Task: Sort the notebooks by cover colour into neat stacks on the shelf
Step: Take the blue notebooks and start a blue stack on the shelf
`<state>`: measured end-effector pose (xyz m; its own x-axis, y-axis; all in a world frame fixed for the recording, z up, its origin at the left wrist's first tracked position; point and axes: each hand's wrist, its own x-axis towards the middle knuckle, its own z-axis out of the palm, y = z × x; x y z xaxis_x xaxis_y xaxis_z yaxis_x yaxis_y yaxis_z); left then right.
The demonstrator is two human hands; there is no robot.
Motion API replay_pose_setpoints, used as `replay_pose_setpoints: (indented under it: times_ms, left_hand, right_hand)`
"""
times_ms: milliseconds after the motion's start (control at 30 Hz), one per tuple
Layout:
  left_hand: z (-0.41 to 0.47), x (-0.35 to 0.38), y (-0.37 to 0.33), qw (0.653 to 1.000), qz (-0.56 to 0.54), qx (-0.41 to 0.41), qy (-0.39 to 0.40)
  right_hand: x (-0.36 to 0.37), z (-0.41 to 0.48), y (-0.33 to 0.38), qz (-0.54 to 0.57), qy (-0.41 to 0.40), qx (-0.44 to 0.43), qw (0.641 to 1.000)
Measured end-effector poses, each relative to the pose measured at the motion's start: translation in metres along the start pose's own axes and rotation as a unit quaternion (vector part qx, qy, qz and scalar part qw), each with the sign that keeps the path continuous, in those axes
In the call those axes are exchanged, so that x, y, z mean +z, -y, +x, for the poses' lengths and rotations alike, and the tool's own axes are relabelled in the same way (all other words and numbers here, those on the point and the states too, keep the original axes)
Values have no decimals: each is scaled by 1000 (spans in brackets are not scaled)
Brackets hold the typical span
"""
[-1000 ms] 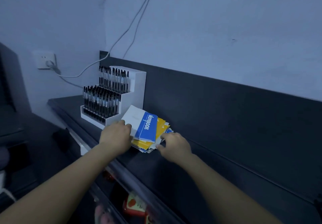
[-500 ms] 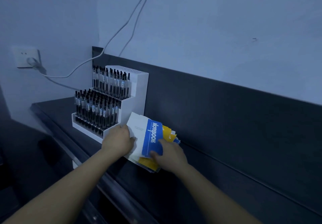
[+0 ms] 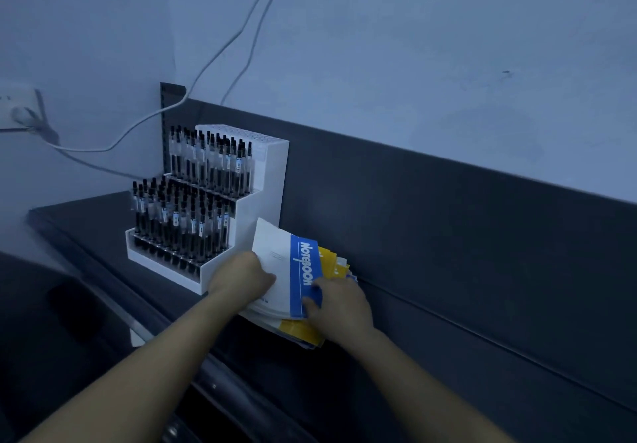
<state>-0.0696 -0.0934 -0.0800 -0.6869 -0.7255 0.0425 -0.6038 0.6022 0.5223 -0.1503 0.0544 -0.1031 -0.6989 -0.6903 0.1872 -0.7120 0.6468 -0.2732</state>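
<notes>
Notebooks (image 3: 297, 329) with thin paper covers lie in a loose, fanned pile on a dark grey flat shelf (image 3: 89, 222), close against its dark upright back panel (image 3: 448, 242) and just to the right of a white stepped pen rack (image 3: 267, 180). Uppermost is a white notebook with a blue band (image 3: 275, 263) printed with the word Notebook in white, and yellow-covered notebooks (image 3: 329, 263) stick out beneath it at the far right and the near edge. Both hands are on this pile, one at each side. The left hand (image 3: 241, 277) sits at the left edge of the white notebook with a blue band, knuckles up and fingers curled over onto the white part of the cover, gripping that edge. The right hand (image 3: 339, 308) sits at the near right corner, its thumb pressed on the lower end of the blue band and its other fingers bent around the pile's right edge, pinching the covers there; how many sheets it holds cannot be told. Both bare forearms reach in from the bottom of the view and converge on the pile. Rows of black pens (image 3: 193, 215) stand upright in the rack's tiers. Behind it rises a pale painted wall (image 3: 413, 46), where thin white cables (image 3: 213, 60) run down towards a white wall socket (image 3: 17, 108) at the far left.
</notes>
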Motion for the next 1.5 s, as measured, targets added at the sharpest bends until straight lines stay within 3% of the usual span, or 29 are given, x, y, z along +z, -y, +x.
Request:
replay_pose_setpoints:
  times_ms: [167,267,433,533,767,1067,1233,1500]
  left_hand:
    - [5,4,-5,991,-132,2,16]
    - [9,4,-3,964,-259,-25,47]
    - [2,-6,-13,905,-413,-51,91]
    - [-9,-9,-28,900,-426,-18,94]
    - [-38,9,-57,921,-375,31,103]
    - [-108,50,-114,920,-342,115,154]
    - [-154,83,-156,911,-330,176,175]
    - [-245,144,-229,909,-300,205,205]
  right_hand:
    - [-3,0,-3,70,-2,52,996]
    - [-3,2,-7,173,-15,108,979]
    - [-11,6,-11,365,-62,196,908]
    - [-24,0,-10,443,-63,226,865]
    - [-43,-44,-34,439,-150,250,850]
    - [-67,-133,-86,379,-233,291,847]
    - [-89,-189,-131,361,-255,301,845]
    - [-125,-285,-220,303,-230,335,862]
